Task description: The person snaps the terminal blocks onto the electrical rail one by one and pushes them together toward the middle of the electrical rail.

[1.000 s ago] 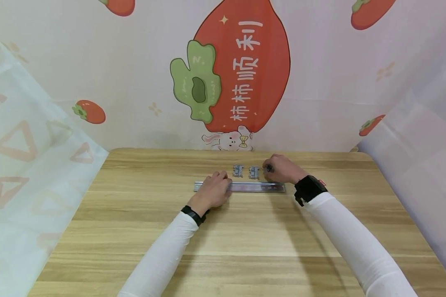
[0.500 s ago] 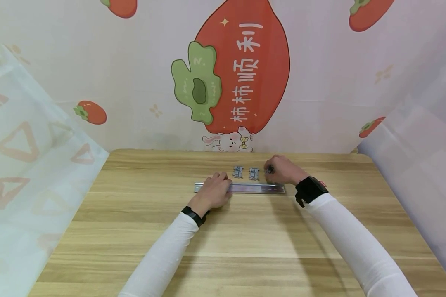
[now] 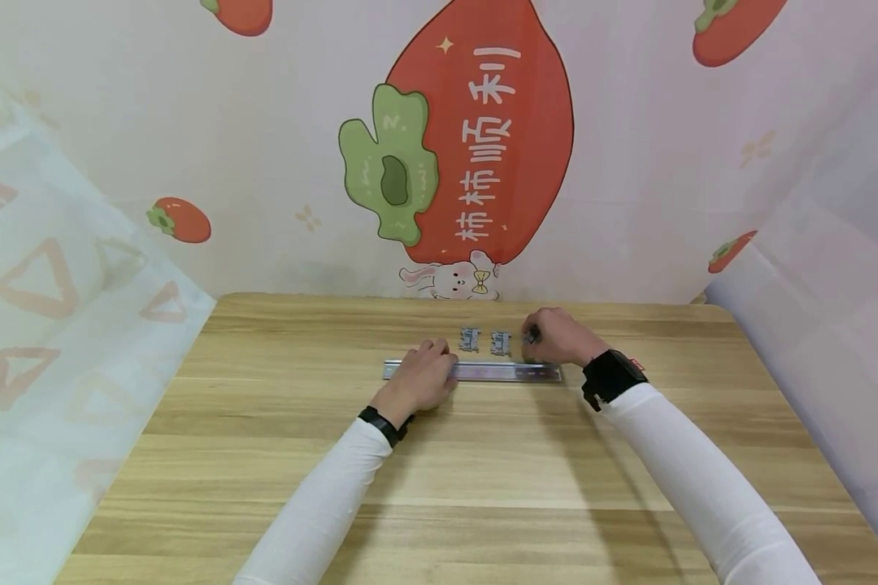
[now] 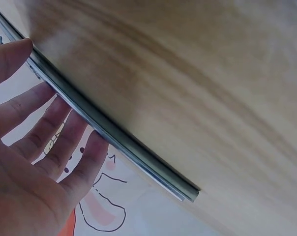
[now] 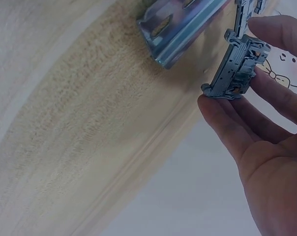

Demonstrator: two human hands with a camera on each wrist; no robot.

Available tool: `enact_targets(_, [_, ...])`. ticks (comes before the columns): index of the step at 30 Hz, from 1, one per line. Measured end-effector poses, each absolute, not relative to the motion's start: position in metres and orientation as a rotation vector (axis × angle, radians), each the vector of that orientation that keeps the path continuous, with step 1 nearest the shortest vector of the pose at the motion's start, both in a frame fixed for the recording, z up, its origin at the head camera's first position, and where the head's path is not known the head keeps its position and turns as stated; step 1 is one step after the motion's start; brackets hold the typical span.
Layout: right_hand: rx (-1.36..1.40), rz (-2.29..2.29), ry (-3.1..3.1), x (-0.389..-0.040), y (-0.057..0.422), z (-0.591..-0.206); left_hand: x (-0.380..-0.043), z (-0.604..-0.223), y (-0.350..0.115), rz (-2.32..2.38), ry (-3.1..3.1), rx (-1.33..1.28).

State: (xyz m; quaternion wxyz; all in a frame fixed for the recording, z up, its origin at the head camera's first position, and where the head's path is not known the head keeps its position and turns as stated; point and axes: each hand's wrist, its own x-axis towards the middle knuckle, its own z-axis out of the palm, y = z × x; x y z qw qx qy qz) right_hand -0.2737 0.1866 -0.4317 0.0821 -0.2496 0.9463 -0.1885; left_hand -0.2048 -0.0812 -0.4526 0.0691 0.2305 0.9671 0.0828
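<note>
In the head view a slotted metal DIN rail (image 3: pixel 493 372) lies across the back of the wooden table. My left hand (image 3: pixel 420 378) holds it left of its middle; the left wrist view has the thumb over one edge of the rail (image 4: pixel 119 130) and the fingertips against the other. Beyond the rail's right end, my right hand (image 3: pixel 559 337) grips a grey terminal block (image 5: pixel 234 69) between thumb and fingers, close to the tabletop. Two more grey terminal blocks lie side by side behind the rail, a left one (image 3: pixel 470 340) and a right one (image 3: pixel 501 343).
The wooden table (image 3: pixel 468 504) ends at the back against a printed cloth backdrop (image 3: pixel 278 162). White cloth also hangs along the left (image 3: pixel 58 366) and right (image 3: pixel 812 325) sides.
Both hands stay almost in place. The rail and the two loose terminal blocks have not moved on the table; the head view has only shifted slightly.
</note>
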Motion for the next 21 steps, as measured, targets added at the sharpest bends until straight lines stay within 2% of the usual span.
enact_targets(21, [-0.736,-0.900,2.736,-0.259,0.181,-0.425,-0.206,-0.454,-0.086,0.263,2.915,0.717])
